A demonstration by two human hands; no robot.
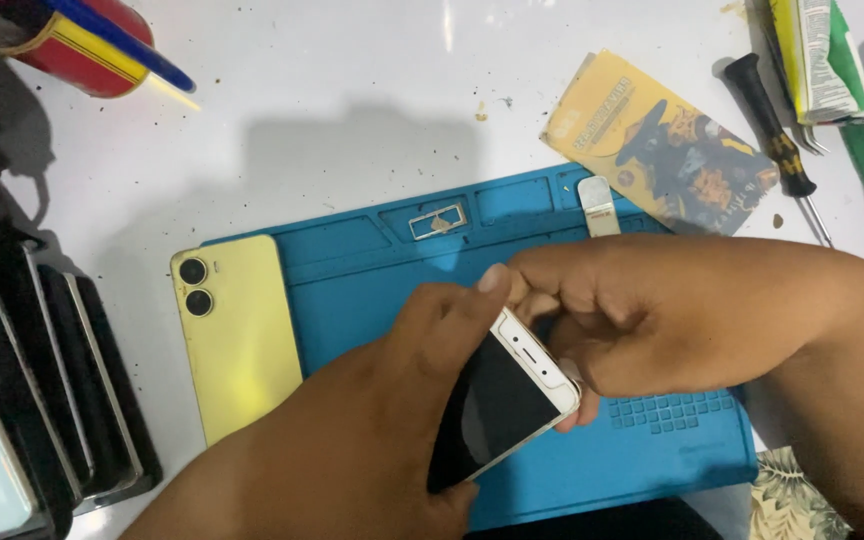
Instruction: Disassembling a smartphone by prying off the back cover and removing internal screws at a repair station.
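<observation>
The white-fronted, dark-screened slim smartphone [507,400] lay tilted toward one o'clock, its lower body clasped in the left hand [422,400], the right hand [612,310] pinching its top edge.

left hand [407,400]: fingers curled, gripping | right hand [612,310]: fingers pinched, gripping

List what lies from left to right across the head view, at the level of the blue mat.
Stack of dark phones → yellow phone back cover → left hand → white-fronted phone → right hand. All but the stack rest on or over the blue mat.
</observation>
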